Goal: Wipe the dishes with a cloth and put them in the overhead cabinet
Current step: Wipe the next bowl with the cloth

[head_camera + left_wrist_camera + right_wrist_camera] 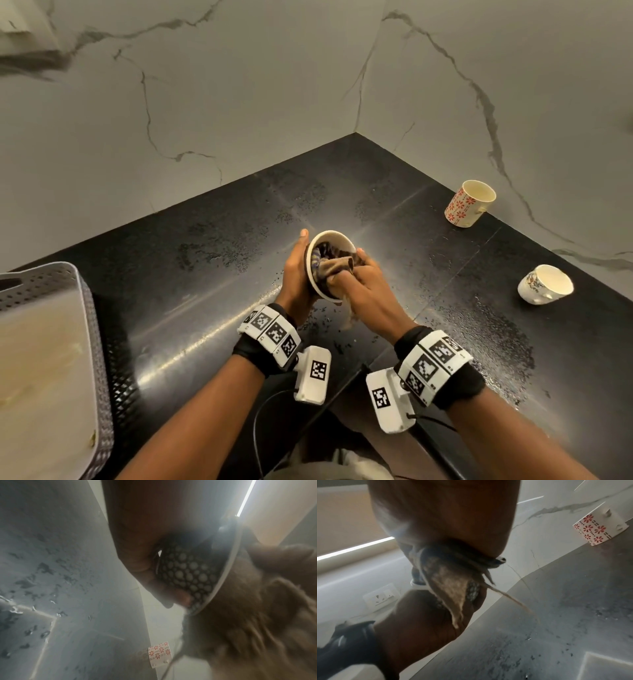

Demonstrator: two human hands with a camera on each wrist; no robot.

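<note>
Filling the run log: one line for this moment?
step: wiping bowl interior | left hand: holds bowl tilted | right hand: presses cloth inside | counter: wet, two cups waiting

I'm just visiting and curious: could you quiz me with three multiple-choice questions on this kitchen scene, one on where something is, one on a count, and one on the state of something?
1. Where is the cloth?
A. Folded in the grey basket
B. Pushed into the bowl held over the counter
C. Lying flat beside the mugs

2. How many mugs stand on the black counter?
A. Two
B. Four
C. None

3. What is the counter's surface like?
A. Covered with a tablecloth
B. Spotted with water drops
C. Dusted with flour

Answers:
1 B: the right hand presses the cloth inside the bowl, which the left hand grips from outside.
2 A: the red-flowered mug near the wall and the second mug nearer the person.
3 B: wet specks show around the hands and by the mugs.
</note>
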